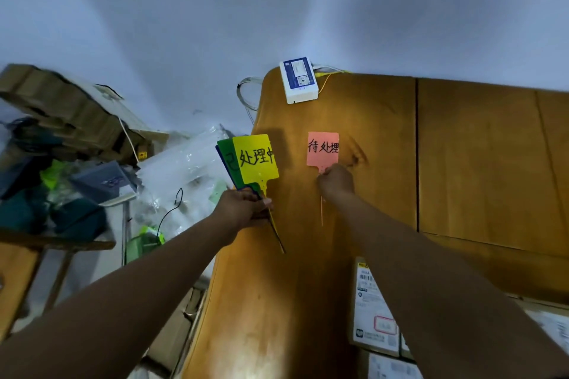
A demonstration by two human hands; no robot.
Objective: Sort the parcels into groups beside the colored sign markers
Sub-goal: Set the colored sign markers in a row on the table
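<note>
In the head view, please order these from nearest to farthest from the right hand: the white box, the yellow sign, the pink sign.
1. pink sign: pinched at its stem by the right hand.
2. yellow sign: to the left, held in the left hand.
3. white box: at the far edge of the table.

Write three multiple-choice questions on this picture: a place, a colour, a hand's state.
1. Where is the white device? A. wooden table's far end B. floor C. shelf
2. Which colour fronts the left hand's fan? A. pink B. yellow C. white
3. What does the right hand do? A. hangs idle B. presses the device C. grips the pink sign's stem
Answers: 1 A, it sits by the wall; 2 B, the yellow sign lies foremost; 3 C, it is curled round the stem.
</note>
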